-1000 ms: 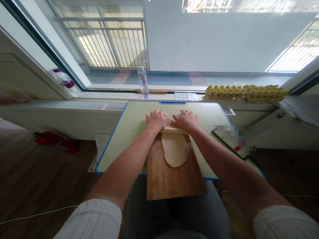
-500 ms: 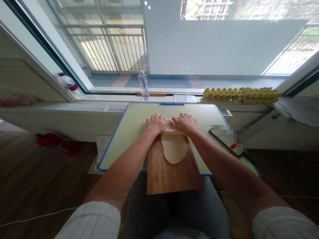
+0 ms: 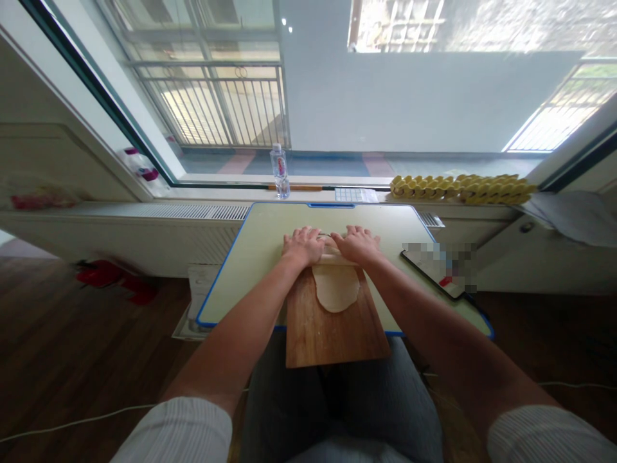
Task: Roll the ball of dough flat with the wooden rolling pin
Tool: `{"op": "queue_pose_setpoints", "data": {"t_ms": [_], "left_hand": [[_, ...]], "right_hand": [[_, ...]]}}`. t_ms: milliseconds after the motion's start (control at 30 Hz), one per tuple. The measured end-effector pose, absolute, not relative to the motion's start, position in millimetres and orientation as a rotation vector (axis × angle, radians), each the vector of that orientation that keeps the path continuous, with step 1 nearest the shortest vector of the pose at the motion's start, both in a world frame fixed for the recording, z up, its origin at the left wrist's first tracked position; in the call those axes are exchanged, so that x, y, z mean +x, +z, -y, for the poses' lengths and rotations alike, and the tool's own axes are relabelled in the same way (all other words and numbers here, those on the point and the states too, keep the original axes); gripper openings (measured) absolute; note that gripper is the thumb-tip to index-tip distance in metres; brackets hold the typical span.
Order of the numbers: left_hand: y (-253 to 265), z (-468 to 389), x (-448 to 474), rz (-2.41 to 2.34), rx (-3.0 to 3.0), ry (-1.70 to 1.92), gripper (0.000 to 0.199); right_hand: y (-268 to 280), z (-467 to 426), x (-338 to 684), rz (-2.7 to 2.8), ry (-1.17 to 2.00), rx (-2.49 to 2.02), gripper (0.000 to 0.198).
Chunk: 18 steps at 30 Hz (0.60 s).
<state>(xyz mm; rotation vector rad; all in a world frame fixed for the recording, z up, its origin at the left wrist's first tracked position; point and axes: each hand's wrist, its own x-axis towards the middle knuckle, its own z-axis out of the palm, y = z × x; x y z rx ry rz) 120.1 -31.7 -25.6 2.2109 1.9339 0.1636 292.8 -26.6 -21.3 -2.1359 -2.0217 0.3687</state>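
Note:
A pale rolling pin (image 3: pixel 334 259) lies crosswise over the far part of a flat, oval sheet of dough (image 3: pixel 338 292). My left hand (image 3: pixel 304 244) rests palm down over the pin's left end, fingers stretched forward and slightly spread. Over the right end, my right hand (image 3: pixel 357 242) lies the same way, with its fingers extended. Both hands hide the pin's ends. Under the dough is a wooden cutting board (image 3: pixel 332 341), whose near edge juts past the table toward my lap.
The board rests on a pale table (image 3: pixel 260 231) with blue edging. A tablet-like device (image 3: pixel 429 270), partly blurred out, lies at its right. On the windowsill stand a clear bottle (image 3: pixel 279 170) and stacked yellow trays (image 3: pixel 460 188). A red object (image 3: pixel 103 273) is on the floor at left.
The camera view has shifted slightly. Both hands stay over the rolling pin and have hardly moved, perhaps a little toward me along the dough.

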Motion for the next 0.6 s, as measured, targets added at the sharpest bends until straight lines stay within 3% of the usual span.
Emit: {"op": "queue_pose_setpoints", "data": {"t_ms": [600], "left_hand": [[-22, 84, 121, -2.007, 2.262, 0.200, 0.063]], "right_hand": [[-15, 81, 287, 2.023, 0.264, -2.073, 0.070]]}}
